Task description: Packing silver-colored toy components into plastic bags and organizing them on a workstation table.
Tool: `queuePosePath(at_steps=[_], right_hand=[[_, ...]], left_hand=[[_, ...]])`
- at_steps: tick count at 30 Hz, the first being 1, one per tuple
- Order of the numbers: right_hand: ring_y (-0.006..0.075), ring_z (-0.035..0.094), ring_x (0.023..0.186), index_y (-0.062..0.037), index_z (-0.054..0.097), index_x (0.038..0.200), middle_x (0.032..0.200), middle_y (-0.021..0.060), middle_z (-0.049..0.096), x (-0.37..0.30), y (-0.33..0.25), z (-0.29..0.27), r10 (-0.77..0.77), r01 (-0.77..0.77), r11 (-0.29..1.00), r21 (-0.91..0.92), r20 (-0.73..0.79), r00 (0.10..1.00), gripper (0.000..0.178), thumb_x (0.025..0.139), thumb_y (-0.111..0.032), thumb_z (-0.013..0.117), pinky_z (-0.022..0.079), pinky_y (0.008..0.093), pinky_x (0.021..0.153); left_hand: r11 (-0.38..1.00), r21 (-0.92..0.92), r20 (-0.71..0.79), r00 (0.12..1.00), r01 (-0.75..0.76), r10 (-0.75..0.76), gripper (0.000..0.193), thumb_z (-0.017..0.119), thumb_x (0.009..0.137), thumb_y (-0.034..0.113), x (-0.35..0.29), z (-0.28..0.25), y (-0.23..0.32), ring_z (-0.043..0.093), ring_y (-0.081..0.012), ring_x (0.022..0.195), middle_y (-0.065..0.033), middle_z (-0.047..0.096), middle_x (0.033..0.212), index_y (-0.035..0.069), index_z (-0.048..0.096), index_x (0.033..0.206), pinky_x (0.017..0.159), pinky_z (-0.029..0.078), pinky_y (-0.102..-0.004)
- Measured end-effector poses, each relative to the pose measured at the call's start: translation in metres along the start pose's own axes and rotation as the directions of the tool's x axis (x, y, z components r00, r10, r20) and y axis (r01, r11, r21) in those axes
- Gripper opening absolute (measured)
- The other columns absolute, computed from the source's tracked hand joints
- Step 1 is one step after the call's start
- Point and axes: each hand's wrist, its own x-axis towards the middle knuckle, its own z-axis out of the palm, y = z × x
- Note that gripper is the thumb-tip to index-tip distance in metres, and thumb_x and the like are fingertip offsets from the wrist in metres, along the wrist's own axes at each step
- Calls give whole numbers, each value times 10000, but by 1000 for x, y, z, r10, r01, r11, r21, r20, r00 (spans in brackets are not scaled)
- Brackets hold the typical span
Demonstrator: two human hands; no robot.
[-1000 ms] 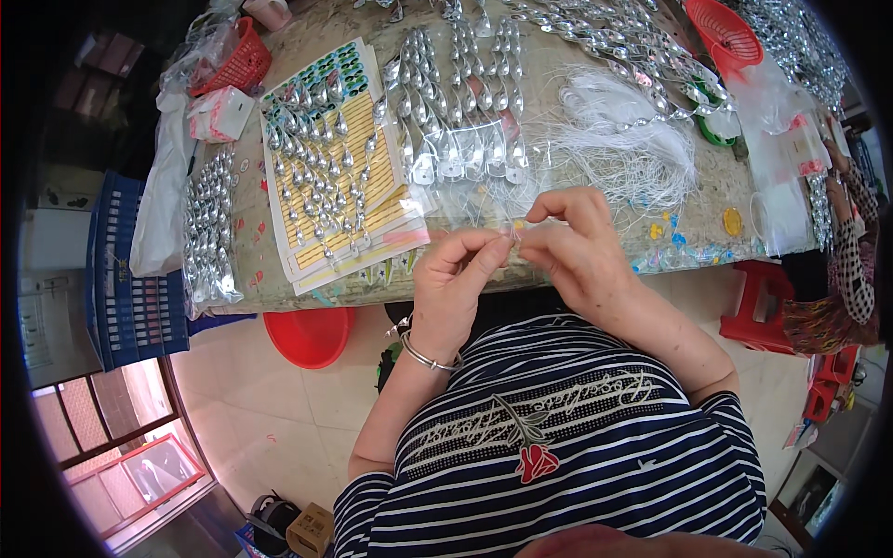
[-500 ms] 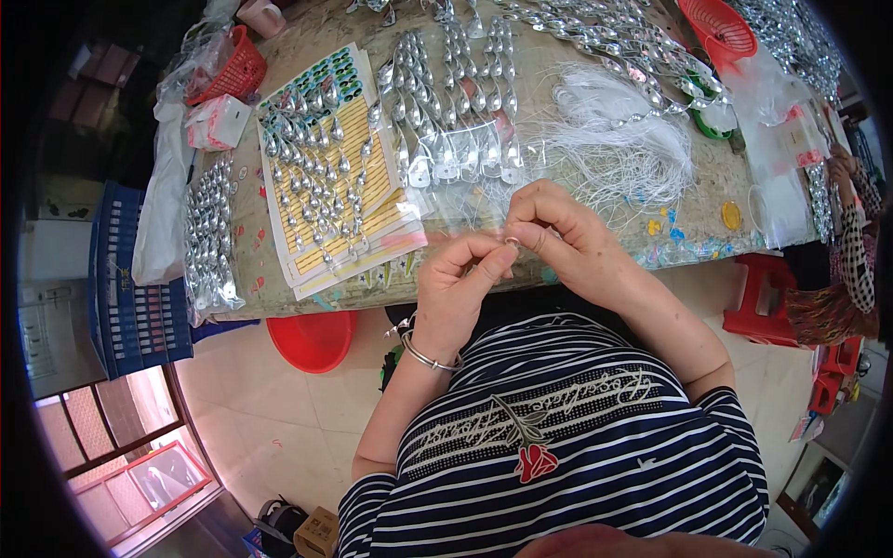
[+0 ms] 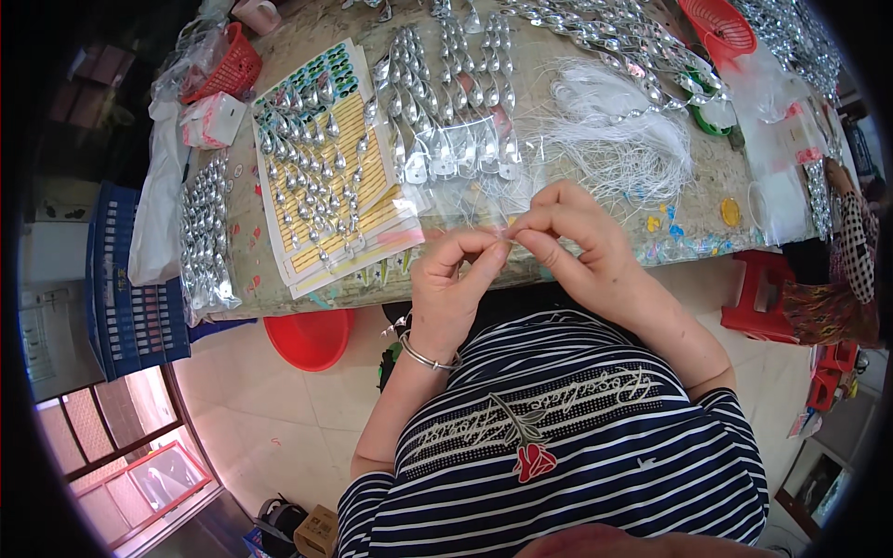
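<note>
Above the table's near edge, my left hand (image 3: 458,270) and my right hand (image 3: 581,244) meet with their fingertips nearly touching. Thumb and forefinger of each are pinched, and whatever lies between them is too fine to make out. Just beyond my fingers is a clear plastic sheet (image 3: 462,200), below hanging-style strands of silver twisted drops (image 3: 453,93). To the right of these spreads a loose bundle of white thread (image 3: 619,116). On the left, more silver strands (image 3: 307,177) rest on yellow striped paper sheets (image 3: 381,219).
Bagged silver strands (image 3: 206,237), a tissue pack (image 3: 214,121) and a red basket (image 3: 228,70) line the table's left. A yellow round lid (image 3: 730,212) and another red basket (image 3: 721,33) are at right. A red basin (image 3: 310,337) stands on the floor; another person's arm (image 3: 851,219) shows far right.
My right hand has shifted slightly right and its fingers have opened out somewhat from the left hand's. The left hand has moved a little left, its pinch kept.
</note>
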Motion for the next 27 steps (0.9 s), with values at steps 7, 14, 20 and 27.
queuePosePath(at_steps=[7, 14, 20, 27], right_hand=[[180, 551, 801, -21, 680, 956, 891, 81, 554, -2, 5, 0, 13, -12, 999, -43, 21, 1000, 112, 855, -46, 640, 437, 273, 678], [228, 569, 754, -44, 695, 907, 813, 76, 563, 4, 6, -3, -125, 129, 959, -251, 34, 992, 164, 745, -30, 711, 447, 315, 650], [231, 574, 724, -51, 671, 837, 810, 70, 565, 5, 6, 6, -216, 201, 905, -374, 2, 976, 147, 704, -36, 730, 455, 314, 645], [69, 537, 844, -15, 649, 915, 922, 14, 556, -4, 20, 10, 324, -343, 847, 405, 117, 939, 62, 853, -18, 650, 429, 213, 718]], left_hand=[[993, 87, 47, 996, -80, 76, 43, 657, 868, 43, 0, 0, -3, 543, -68, 753, -25, 645, 880, 12, 659, 897, 702, 443, -216], [895, 335, 117, 955, -295, 271, 47, 648, 858, 41, 3, -1, -1, 568, -123, 717, -47, 643, 856, 15, 653, 897, 681, 453, -239], [921, 329, 59, 978, -209, 201, 42, 642, 866, 44, -1, 0, -6, 557, -91, 691, -26, 635, 831, 17, 653, 896, 637, 452, -234], [992, -80, 38, 995, 94, -92, 71, 626, 910, 70, -3, -1, 1, 506, -20, 688, 17, 599, 833, 17, 652, 948, 596, 401, -164]])
